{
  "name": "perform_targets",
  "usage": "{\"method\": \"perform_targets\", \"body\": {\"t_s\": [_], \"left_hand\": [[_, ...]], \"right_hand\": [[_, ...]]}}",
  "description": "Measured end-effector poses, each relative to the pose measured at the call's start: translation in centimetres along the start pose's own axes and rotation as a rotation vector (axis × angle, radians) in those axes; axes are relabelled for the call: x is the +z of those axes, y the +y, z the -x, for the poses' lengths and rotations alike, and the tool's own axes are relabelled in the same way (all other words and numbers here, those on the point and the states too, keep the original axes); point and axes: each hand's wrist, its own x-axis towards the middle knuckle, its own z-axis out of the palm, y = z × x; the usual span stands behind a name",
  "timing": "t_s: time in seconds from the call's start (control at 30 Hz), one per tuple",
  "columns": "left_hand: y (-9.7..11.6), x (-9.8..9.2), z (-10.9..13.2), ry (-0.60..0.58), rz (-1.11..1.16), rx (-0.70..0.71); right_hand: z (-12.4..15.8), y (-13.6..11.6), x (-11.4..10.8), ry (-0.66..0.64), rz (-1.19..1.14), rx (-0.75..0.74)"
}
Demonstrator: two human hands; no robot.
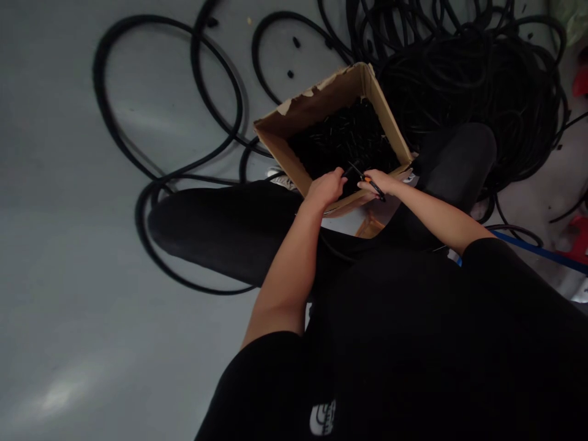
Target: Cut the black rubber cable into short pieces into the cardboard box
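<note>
My left hand (327,187) is closed at the near edge of a cardboard box (316,104), pinching what looks like the end of a black tube; the piece itself is hard to make out. My right hand (381,182) is closed on a small cutter with black and orange handles (367,179), its blades pointing toward my left hand. The box is filled with several short black tube pieces (344,138). Both hands hover just over the box's near rim, between my knees.
A big tangle of black hose (463,67) lies behind and right of the box, with long loops (169,104) spread over the grey floor at left. My black-clad legs (220,223) flank the box. A blue rod (537,250) and red objects (579,82) sit at right.
</note>
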Motion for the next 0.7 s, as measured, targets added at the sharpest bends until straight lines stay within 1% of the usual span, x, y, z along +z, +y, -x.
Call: {"method": "perform_targets", "body": {"t_s": [0.13,0.2,0.27,0.37,0.43,0.5,0.63,0.7], "left_hand": [[0.2,0.3,0.1,-0.11,-0.026,0.122],[0.2,0.5,-0.1,-0.146,-0.015,0.13],[0.1,0.5,-0.3,-0.125,-0.009,0.071],[-0.1,0.4,-0.4,-0.054,-0.024,-0.026],[-0.1,0.2,-0.4,-0.03,-0.042,-0.042],[-0.1,0.2,-0.2,-0.026,-0.068,-0.01],[0.1,0.2,0.5,-0.084,-0.138,0.15],[0.3,0.2,0.9,-0.101,-0.175,0.191]], "right_hand": [[-0.4,0.4,0.2,-0.038,-0.07,0.008],[-0.4,0.4,0.2,-0.047,-0.081,0.013],[-0.3,0.3,0.2,-0.037,-0.073,0.017],[0.0,0.0,0.1,0.0,-0.039,0.026],[0.2,-0.2,0.0,0.013,-0.016,0.02],[0.1,-0.1,-0.1,-0.015,-0.003,0.013],[-0.5,0.5,0.2,-0.131,-0.015,0.035],[-0.9,0.8,0.4,-0.135,-0.024,0.053]]}}
